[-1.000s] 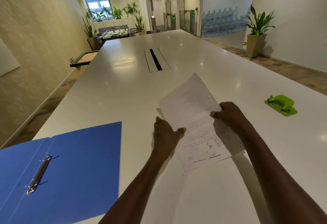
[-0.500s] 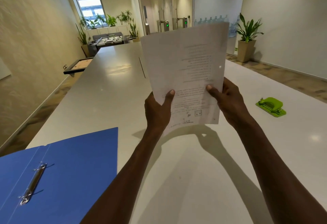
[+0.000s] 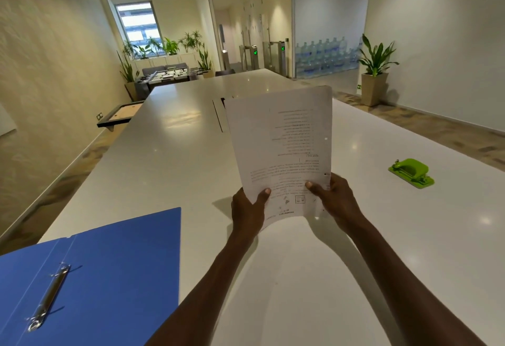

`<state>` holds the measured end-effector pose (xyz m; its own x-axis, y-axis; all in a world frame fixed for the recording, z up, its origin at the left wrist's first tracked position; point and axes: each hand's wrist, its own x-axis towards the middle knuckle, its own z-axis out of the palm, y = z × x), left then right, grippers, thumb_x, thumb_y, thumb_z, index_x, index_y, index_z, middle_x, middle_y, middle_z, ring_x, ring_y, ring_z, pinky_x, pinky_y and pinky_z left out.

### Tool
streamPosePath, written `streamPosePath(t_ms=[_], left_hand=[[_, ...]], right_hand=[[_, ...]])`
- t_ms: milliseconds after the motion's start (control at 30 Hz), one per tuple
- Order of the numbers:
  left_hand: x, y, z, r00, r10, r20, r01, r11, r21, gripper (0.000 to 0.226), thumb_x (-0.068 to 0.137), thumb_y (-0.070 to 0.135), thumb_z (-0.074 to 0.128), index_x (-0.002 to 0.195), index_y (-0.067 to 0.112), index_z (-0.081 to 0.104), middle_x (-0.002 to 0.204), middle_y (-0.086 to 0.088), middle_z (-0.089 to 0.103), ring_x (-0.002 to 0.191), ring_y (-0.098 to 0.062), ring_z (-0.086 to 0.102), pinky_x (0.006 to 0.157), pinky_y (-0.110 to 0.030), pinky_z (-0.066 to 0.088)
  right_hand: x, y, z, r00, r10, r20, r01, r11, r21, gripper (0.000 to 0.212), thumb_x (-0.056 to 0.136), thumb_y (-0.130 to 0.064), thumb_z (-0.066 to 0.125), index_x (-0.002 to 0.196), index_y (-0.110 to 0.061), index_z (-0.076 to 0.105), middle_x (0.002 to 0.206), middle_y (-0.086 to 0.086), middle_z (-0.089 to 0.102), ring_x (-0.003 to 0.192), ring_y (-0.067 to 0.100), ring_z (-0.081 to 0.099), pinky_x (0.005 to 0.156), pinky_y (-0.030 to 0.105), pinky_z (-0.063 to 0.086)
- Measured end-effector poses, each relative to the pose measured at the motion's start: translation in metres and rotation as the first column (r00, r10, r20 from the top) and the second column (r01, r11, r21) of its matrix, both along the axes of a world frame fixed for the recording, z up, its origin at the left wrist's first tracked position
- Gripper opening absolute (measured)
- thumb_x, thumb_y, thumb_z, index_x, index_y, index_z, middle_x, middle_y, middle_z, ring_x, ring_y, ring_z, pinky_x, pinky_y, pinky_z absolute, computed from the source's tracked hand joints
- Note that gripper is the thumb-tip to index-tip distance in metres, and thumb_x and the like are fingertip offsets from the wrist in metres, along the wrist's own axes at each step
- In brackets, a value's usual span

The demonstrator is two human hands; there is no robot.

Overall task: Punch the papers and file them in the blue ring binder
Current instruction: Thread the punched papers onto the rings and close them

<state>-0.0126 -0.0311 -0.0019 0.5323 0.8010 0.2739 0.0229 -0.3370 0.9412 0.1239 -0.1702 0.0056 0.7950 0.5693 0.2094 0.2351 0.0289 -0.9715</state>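
- Blue ring binder (image 3: 109,269): lies open, near-left of the papers.
- Left hand (image 3: 247,210), right hand (image 3: 337,200): each pinches the papers' lower edge.
- Papers (image 3: 281,148): upright above the table (image 3: 169,154); probably light and floppy, best supported at both sides.
- Green punch (image 3: 411,172): right of the papers.

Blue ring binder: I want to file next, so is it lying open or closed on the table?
Open: the blue ring binder lies spread flat, its metal ring mechanism exposed, no sheets on it.
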Motion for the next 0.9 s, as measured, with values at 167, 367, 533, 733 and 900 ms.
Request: streamPosePath(t_ms=[167, 367, 533, 733, 900], left_hand=[[0.004, 0.005, 0.01, 0.997, 0.04, -0.059, -0.031, 0.991, 0.133, 0.031, 0.093, 0.019, 0.063, 0.121, 0.006, 0.06, 0.108, -0.004, 0.069, 0.093, -0.023, 0.068, 0.061, -0.013, 0.053], [0.001, 0.029, 0.049, 0.98, 0.093, -0.174, -0.003, 0.89, 0.456, 0.018, 0.095, 0.015, 0.055, 0.112, 0.011, 0.058, 0.102, 0.0, 0.069, 0.074, -0.015, 0.065, 0.051, -0.014, 0.05], [-0.01, 0.05, 0.068, 0.94, 0.095, -0.327, 0.157, 0.731, 0.664, 0.008, 0.094, 0.017, 0.052, 0.096, 0.025, 0.052, 0.09, 0.0, 0.071, 0.072, -0.021, 0.071, 0.056, -0.035, 0.06], [-0.023, 0.054, 0.081, 0.938, 0.077, -0.339, 0.222, 0.619, 0.754, 0.005, 0.094, 0.02, 0.054, 0.097, 0.021, 0.058, 0.087, -0.001, 0.073, 0.07, -0.021, 0.07, 0.054, -0.03, 0.056], [-0.034, 0.067, 0.088, 0.989, 0.134, -0.061, -0.063, 0.762, 0.645, 0.05, 0.075, 0.035, 0.081, 0.117, 0.018, 0.059, 0.1, 0.009, 0.071, 0.079, -0.006, 0.065, 0.068, -0.016, 0.052]], right_hand=[[0.002, -0.001, 0.007, 0.998, -0.067, 0.021, 0.068, 0.997, -0.022, 0.036, 0.084, -0.019, 0.072, 0.118, -0.016, 0.058, 0.11, -0.002, 0.07, 0.098, 0.018, 0.068, 0.076, 0.027, 0.055], [0.022, -0.004, 0.067, 0.834, -0.418, 0.359, 0.433, 0.901, 0.044, 0.109, 0.065, -0.029, 0.088, 0.148, -0.013, 0.02, 0.147, 0.015, 0.034, 0.132, 0.029, 0.037, 0.108, 0.042, 0.035], [0.024, -0.023, 0.118, 0.668, -0.388, 0.635, 0.449, 0.891, 0.071, 0.116, 0.061, -0.032, 0.089, 0.151, -0.017, 0.015, 0.147, 0.01, 0.036, 0.132, 0.028, 0.035, 0.108, 0.043, 0.029], [0.029, -0.04, 0.128, 0.827, -0.027, 0.561, 0.156, 0.971, -0.182, 0.035, 0.076, -0.019, 0.078, 0.109, -0.014, 0.069, 0.092, -0.002, 0.068, 0.087, 0.021, 0.064, 0.063, 0.025, 0.046], [0.025, -0.046, 0.112, 0.908, -0.064, 0.414, 0.085, 0.996, -0.033, 0.022, 0.083, -0.01, 0.071, 0.101, -0.022, 0.07, 0.09, -0.002, 0.068, 0.077, 0.011, 0.062, 0.063, 0.022, 0.044]])
